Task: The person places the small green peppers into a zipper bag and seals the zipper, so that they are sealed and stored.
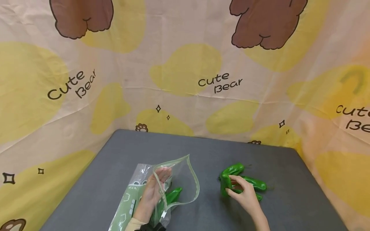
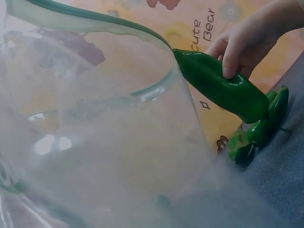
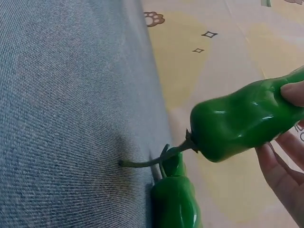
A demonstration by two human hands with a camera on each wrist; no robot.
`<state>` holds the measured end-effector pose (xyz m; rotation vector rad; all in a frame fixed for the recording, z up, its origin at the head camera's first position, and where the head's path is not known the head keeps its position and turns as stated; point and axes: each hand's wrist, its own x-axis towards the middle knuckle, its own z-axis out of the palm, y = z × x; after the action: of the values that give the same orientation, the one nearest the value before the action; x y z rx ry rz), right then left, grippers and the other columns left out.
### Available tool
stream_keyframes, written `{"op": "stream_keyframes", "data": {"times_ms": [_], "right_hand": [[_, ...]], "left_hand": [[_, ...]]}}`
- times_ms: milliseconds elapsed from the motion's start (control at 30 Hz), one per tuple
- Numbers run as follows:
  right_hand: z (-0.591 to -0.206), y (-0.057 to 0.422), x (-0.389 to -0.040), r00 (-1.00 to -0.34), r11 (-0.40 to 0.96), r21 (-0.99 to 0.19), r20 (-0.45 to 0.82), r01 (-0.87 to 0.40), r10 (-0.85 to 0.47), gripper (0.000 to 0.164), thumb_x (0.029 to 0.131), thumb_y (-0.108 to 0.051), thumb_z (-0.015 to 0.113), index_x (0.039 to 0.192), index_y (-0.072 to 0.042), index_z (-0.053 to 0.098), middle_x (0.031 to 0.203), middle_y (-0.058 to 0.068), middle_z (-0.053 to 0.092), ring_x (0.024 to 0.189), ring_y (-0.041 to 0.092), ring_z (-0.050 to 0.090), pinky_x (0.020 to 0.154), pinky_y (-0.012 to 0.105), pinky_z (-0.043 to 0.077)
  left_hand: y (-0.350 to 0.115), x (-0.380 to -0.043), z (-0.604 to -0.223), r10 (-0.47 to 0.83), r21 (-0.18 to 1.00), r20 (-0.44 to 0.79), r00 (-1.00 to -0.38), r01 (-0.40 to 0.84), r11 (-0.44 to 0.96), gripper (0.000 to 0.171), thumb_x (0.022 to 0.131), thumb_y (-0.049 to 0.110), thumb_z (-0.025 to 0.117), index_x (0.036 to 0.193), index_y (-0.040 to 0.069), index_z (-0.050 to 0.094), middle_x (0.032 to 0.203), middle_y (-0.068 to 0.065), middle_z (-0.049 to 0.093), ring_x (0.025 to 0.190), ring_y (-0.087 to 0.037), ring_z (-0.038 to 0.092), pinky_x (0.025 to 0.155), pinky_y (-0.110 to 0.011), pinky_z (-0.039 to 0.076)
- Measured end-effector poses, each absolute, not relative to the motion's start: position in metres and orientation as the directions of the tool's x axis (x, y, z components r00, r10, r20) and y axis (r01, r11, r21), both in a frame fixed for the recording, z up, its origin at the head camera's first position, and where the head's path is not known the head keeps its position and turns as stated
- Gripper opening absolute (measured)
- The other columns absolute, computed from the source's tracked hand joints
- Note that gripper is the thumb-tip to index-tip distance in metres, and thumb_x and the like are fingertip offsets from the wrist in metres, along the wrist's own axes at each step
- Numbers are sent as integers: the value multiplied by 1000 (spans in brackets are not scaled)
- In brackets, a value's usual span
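My right hand (image 1: 245,193) pinches a green pepper (image 3: 242,118) between thumb and fingers, its stem pointing down toward the table in the right wrist view. More green peppers (image 1: 255,183) lie just beyond and beside that hand. A clear zip bag (image 1: 185,203) with a pale green rim gapes to the left of them. At least one green pepper (image 1: 174,194) is inside the bag. My left hand (image 1: 154,187) is at the bag's left side with fingers extended, partly seen through the film; whether it is inside or behind the film I cannot tell.
Under the left forearm lies flat green-patterned clear packaging (image 1: 127,200). The grey table (image 1: 199,150) ends at a printed cloth (image 1: 185,112) hung behind it and along both sides.
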<state>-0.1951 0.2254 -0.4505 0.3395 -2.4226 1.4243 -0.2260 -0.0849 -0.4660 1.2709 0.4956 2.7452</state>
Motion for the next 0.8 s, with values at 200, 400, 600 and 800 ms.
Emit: {"op": "stream_keyframes", "data": {"times_ms": [200,400,600,800], "right_hand": [[-449,225,-193,-935,443,-838,354,-318,-2,41,66,5,75,104,-6,62,96,3,61,82,12,60,63,26,53],[-448,225,-191,-895,431,-806,445,-406,-10,42,64,5,77,101,-7,62,91,-2,63,81,8,60,65,29,54],[-428,216,-184,-861,341,-806,509,-484,-19,44,61,13,74,102,4,59,90,3,63,79,8,62,64,31,54],[-432,215,-186,-901,223,-882,432,-415,35,45,67,11,72,108,2,56,97,2,60,82,12,61,65,28,54]], "left_hand": [[-83,-227,-467,210,330,726,-655,64,-942,31,96,9,37,121,0,53,123,-13,52,118,-26,43,103,-32,24],[-81,-227,-469,213,343,740,-637,85,-935,32,97,8,34,122,0,51,124,-13,51,119,-27,42,104,-34,23],[-82,-225,-469,215,345,732,-647,80,-935,32,97,8,34,122,0,52,124,-13,50,118,-27,42,104,-34,23],[-82,-224,-469,241,358,707,-665,43,-933,33,97,7,30,120,1,53,124,-13,51,118,-26,43,104,-34,22]]}}
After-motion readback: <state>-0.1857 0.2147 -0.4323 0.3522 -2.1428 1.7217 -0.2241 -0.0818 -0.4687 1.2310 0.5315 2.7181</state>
